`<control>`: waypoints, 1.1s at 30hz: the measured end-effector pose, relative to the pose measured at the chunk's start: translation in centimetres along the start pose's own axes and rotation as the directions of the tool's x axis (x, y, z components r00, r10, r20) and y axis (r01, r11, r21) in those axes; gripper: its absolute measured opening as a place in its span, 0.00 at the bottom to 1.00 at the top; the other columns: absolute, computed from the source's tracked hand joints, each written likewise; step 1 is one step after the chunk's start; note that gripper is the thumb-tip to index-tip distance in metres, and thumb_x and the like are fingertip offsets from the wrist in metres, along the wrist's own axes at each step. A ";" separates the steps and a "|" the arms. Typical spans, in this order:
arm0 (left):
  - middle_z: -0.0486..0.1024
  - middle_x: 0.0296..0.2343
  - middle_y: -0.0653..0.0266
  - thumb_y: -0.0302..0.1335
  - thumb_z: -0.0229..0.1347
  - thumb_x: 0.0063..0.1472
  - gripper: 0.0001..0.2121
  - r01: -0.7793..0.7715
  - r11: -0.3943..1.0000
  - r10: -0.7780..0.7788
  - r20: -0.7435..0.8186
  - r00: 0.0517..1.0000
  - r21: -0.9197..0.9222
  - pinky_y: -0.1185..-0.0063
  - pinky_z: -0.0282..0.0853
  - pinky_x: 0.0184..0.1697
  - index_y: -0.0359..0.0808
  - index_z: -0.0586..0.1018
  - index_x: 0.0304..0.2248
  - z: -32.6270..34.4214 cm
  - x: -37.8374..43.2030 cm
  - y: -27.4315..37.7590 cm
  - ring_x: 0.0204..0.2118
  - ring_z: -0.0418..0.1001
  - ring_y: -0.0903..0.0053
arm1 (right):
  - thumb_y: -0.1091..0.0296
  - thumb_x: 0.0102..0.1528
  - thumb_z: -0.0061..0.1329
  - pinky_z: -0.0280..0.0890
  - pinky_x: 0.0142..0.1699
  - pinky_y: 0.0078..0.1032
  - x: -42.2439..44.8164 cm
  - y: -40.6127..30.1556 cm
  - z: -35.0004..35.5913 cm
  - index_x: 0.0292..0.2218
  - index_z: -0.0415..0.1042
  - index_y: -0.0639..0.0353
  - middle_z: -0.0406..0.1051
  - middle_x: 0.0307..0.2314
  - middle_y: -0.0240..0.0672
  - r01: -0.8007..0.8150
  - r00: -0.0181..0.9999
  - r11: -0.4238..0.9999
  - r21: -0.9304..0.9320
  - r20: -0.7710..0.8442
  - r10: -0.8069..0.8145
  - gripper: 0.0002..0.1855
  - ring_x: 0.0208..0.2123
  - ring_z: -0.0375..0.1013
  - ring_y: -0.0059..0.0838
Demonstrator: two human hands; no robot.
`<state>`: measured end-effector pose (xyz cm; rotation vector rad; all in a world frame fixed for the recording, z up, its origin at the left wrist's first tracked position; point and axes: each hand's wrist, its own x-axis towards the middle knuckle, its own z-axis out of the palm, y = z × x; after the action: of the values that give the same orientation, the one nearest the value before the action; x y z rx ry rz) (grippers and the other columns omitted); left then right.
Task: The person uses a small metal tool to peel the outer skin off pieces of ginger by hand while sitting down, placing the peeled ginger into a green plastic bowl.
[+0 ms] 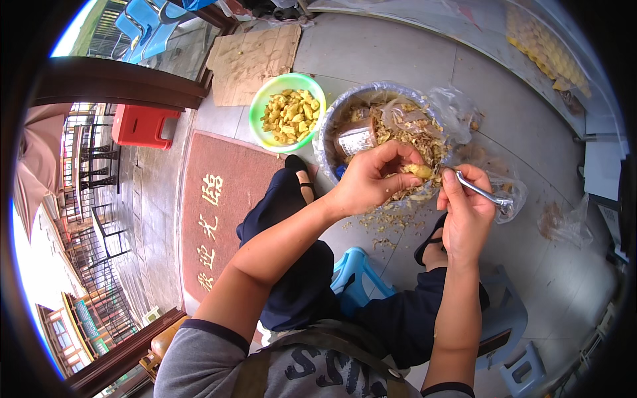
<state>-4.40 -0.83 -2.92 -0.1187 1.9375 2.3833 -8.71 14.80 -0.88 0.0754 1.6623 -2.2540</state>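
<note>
Between the fingers of my left hand (380, 174) is a small piece of peeled yellow ginger (418, 171). My right hand (465, 204) grips a metal spoon (482, 191), its handle slanting down to the right; the end by the ginger is partly hidden by my fingers. Both hands are over the near edge of a large lined tub (326, 144) holding brown peelings (433, 142) and a plastic container with a label. To its left, a green-rimmed bowl (255, 117) holds many yellow ginger pieces (291, 117).
Scraps lie on the tiles below the tub. Clear plastic bags (455, 112) lie at its right. A flattened cardboard sheet (254, 64) and a red doormat (224, 209) are at the left. A blue stool (361, 271) stands between my legs, a grey-blue one (525, 368) at lower right.
</note>
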 end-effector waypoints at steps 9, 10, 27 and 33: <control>0.71 0.31 0.60 0.17 0.52 0.51 0.10 -0.308 0.814 0.340 0.026 0.940 0.493 0.82 0.67 0.38 0.29 0.69 0.35 0.1 -0.1 0.0 0.35 0.71 0.76 | 0.75 0.46 0.52 0.49 0.20 0.10 0.7 0.6 -0.6 0.27 0.66 0.62 0.65 0.20 0.27 -0.226 0.974 0.953 0.202 0.063 0.217 0.07 0.17 0.56 0.11; 0.71 0.31 0.59 0.17 0.53 0.50 0.10 -0.308 0.804 0.352 0.010 0.936 0.509 0.81 0.67 0.37 0.29 0.69 0.35 0.1 -0.1 -0.2 0.35 0.71 0.75 | 0.75 0.46 0.52 0.49 0.20 0.10 1.1 0.7 -0.8 0.28 0.66 0.61 0.65 0.20 0.27 -0.214 0.977 0.968 0.135 0.053 0.208 0.07 0.18 0.56 0.10; 0.71 0.32 0.63 0.18 0.54 0.50 0.13 -0.104 0.962 0.142 -0.135 0.981 0.253 0.82 0.67 0.38 0.31 0.67 0.37 0.1 -0.6 0.1 0.35 0.70 0.80 | 0.76 0.46 0.51 0.49 0.19 0.09 1.8 0.6 0.1 0.29 0.63 0.59 0.63 0.19 0.25 -0.054 0.997 0.997 0.050 -0.043 0.056 0.10 0.16 0.55 0.10; 0.70 0.33 0.66 0.16 0.50 0.52 0.14 0.061 0.933 -0.079 -0.035 0.996 -0.356 0.86 0.65 0.36 0.31 0.67 0.41 -0.7 -0.3 0.6 0.34 0.68 0.84 | 0.77 0.46 0.51 0.50 0.21 0.09 1.2 0.4 0.3 0.31 0.63 0.58 0.64 0.21 0.25 -0.092 0.994 0.991 0.101 0.068 0.085 0.10 0.19 0.57 0.10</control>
<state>-4.16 -1.65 -2.49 -0.2618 1.4687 2.6766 -9.69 14.10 -1.44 0.0996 1.4795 -2.2513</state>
